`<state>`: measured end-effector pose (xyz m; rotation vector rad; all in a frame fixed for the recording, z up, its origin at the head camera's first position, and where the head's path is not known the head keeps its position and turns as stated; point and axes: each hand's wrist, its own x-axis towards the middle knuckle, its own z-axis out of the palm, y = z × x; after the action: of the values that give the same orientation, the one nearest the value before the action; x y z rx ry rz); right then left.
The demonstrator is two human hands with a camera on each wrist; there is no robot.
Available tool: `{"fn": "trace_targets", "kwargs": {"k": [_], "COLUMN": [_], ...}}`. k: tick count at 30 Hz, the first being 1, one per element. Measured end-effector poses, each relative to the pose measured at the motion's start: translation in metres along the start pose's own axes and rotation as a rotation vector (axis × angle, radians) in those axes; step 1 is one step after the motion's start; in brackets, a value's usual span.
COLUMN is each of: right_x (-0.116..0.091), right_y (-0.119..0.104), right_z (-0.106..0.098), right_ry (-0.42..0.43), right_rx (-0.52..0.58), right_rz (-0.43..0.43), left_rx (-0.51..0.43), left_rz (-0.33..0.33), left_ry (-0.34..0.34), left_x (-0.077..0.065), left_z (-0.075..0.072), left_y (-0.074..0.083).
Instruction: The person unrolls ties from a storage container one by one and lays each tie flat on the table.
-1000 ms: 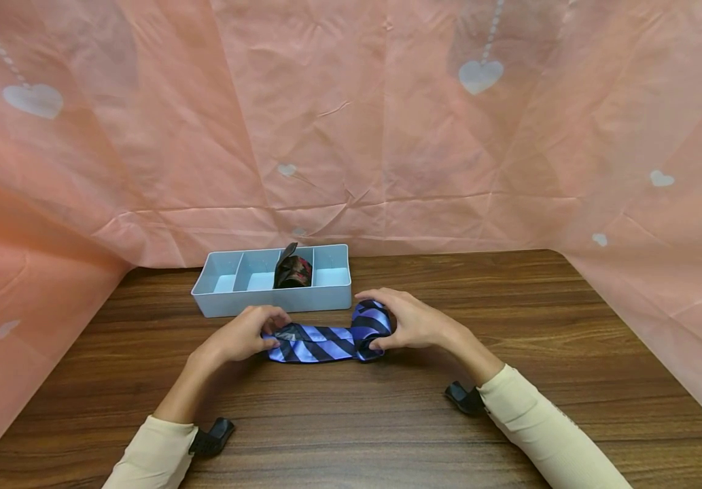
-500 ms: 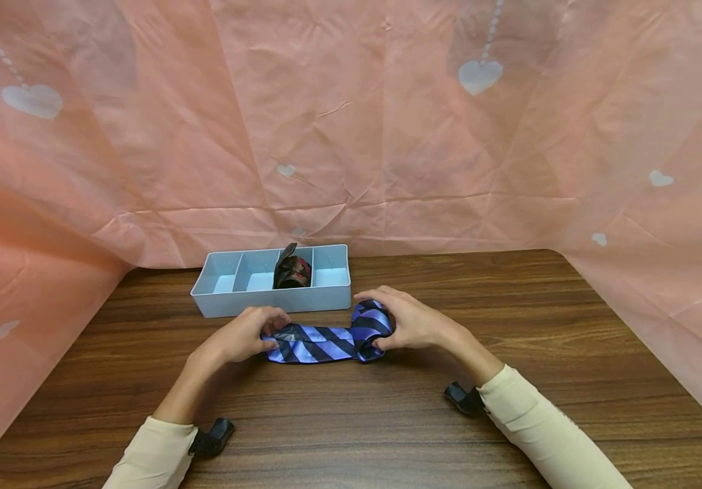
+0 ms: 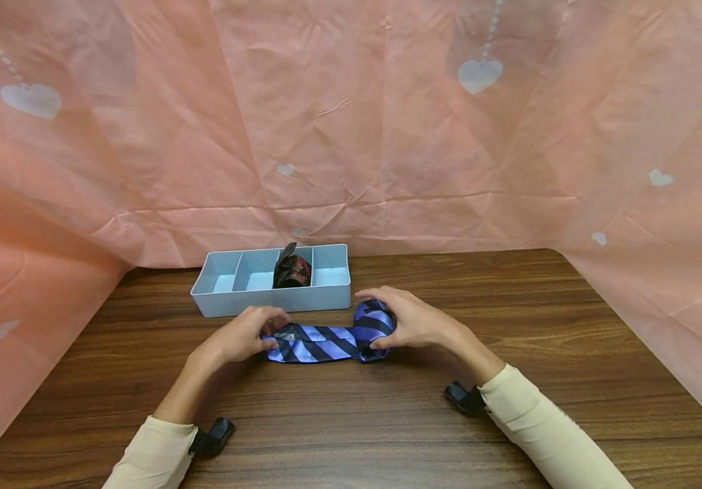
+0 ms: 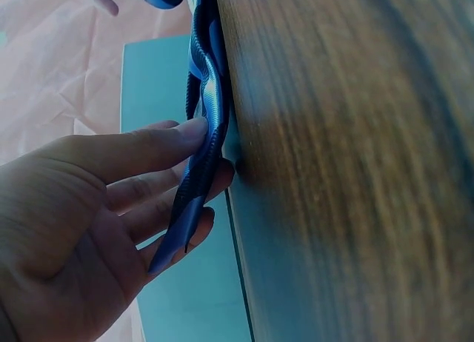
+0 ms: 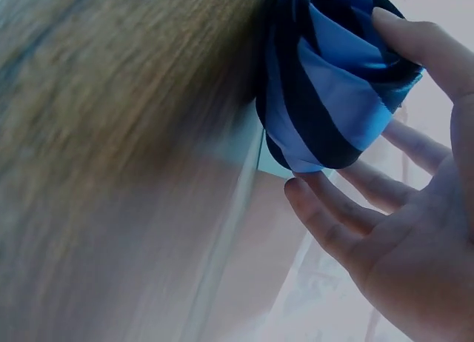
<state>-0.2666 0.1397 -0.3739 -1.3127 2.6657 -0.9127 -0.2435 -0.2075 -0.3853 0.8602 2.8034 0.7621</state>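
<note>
A blue and black striped necktie (image 3: 326,343) lies across the wooden table, flat at its left end and rolled into a coil at its right. My left hand (image 3: 245,334) pinches the flat end; in the left wrist view the thumb (image 4: 194,131) lies on the near face, with fingers behind. Around the coil (image 3: 373,319) my right hand (image 3: 416,320) curls, thumb on the near side and fingers over the far side. The right wrist view shows the coil's folded layers (image 5: 326,83) between thumb and fingers.
Behind the tie stands a light blue tray (image 3: 277,299) with several compartments. A rolled dark patterned necktie (image 3: 294,272) sits in one, its tip sticking up above the rim. Pink cloth (image 3: 387,136) hangs around the table's back and sides.
The coiled part of the tie has shifted slightly to the right, and my right thumb has moved a little over it. My left hand has stayed at the flat end.
</note>
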Motion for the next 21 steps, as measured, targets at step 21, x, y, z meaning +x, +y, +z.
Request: {"fn": "trace_targets", "kwargs": {"k": [21], "right_x": [-0.020], "right_y": [0.013], "right_z": [-0.008], "right_ry": [-0.005], "right_rx": [-0.050], "right_rz": [0.027], "left_rx": [0.008], "left_rz": [-0.008], "left_ry": [-0.006], "left_x": [0.000], "left_z": [0.000], "left_y": [0.003]}}
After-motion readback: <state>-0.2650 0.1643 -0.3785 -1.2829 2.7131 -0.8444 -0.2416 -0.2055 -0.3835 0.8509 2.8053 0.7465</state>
